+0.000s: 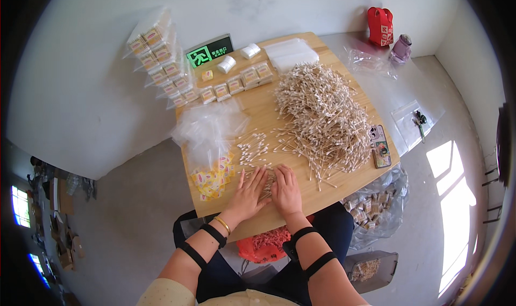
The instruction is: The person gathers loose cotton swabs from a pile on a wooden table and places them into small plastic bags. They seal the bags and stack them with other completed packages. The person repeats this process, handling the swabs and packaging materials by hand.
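Note:
A small bunch of cotton swabs [269,185] lies on the wooden table between my two hands, near its front edge. My left hand [248,194] rests beside the bunch, fingers stretched out and thumb touching the swabs. On the other side, my right hand [286,192] curls its fingers close together against the same swabs; its fingertips are partly hidden. Just beyond my hands is a loose group of cotton swabs [252,148]. A large heap of cotton swabs [322,118] covers the table's right side. Left of my hands, yellow printed slips [213,179] lie under clear plastic bags [207,131].
Packed swab bundles [235,84] line the table's back, near white rolls [227,64] and plastic sheets [292,53]. Bagged packs [164,64] stand stacked at left. A phone [381,147] lies at the right edge; a red bag [269,244] sits below the table's front.

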`<state>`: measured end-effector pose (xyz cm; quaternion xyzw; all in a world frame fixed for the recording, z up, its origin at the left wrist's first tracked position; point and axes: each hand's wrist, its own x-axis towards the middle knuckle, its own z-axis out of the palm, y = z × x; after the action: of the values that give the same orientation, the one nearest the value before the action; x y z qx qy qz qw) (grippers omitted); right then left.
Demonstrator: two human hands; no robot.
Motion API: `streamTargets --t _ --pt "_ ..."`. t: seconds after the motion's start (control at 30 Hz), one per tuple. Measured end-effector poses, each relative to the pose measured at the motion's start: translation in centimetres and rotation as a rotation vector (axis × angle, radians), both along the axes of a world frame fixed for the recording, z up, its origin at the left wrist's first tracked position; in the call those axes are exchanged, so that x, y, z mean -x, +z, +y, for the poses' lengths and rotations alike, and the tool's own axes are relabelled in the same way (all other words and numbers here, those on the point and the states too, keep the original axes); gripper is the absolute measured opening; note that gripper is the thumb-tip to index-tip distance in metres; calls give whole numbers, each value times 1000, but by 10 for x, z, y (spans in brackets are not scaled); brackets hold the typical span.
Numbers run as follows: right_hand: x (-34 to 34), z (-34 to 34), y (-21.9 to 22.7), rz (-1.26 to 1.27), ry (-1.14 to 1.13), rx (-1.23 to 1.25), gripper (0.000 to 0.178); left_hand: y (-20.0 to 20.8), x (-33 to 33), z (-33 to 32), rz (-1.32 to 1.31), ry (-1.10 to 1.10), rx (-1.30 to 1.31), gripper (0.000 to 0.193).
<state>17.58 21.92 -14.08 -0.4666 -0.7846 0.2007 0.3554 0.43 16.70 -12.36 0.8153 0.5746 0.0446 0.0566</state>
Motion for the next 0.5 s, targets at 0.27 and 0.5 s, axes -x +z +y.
streamTargets --t 0.27,0.5 --pt "-2 1 -2 -12 -4 7 44 0 -2 -4 -31 -3 10 94" --pt "-4 -1 -2 12 -10 -6 46 -11 -10 -24 -100 3 -50 92"
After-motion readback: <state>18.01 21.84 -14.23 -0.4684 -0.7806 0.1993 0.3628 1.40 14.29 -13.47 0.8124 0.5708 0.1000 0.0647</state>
